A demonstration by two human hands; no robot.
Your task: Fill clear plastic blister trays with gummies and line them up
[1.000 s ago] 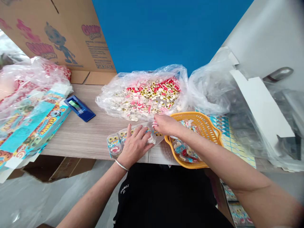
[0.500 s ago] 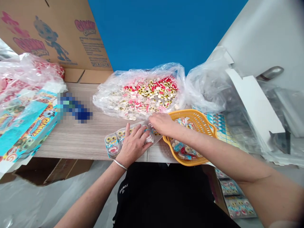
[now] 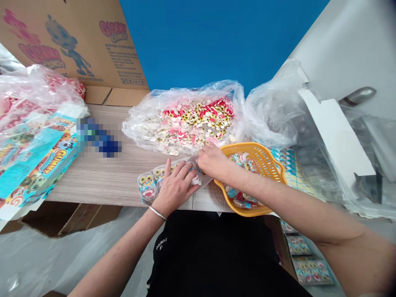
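On the wooden table in front of me lies a row of small candy packs in clear plastic, each with eye-like and red-and-white sweets showing. My left hand rests flat over the middle of the row with its fingers spread. At the right end, my right hand is closed, its fingers curled down at the edge of the clear plastic sleeve; the fingertips are partly hidden. Under my right forearm stands a yellow plastic basket holding more candy packs.
Behind my hands is a clear bag of loose eye and red-and-white gummies. A printed blue carton and a bag of red sweets are left, before a big cardboard box. Plastic wrap and white card are right.
The view has shifted slightly. Both hands keep nearly the same place on the row of packs, the right one still closed at its right end.
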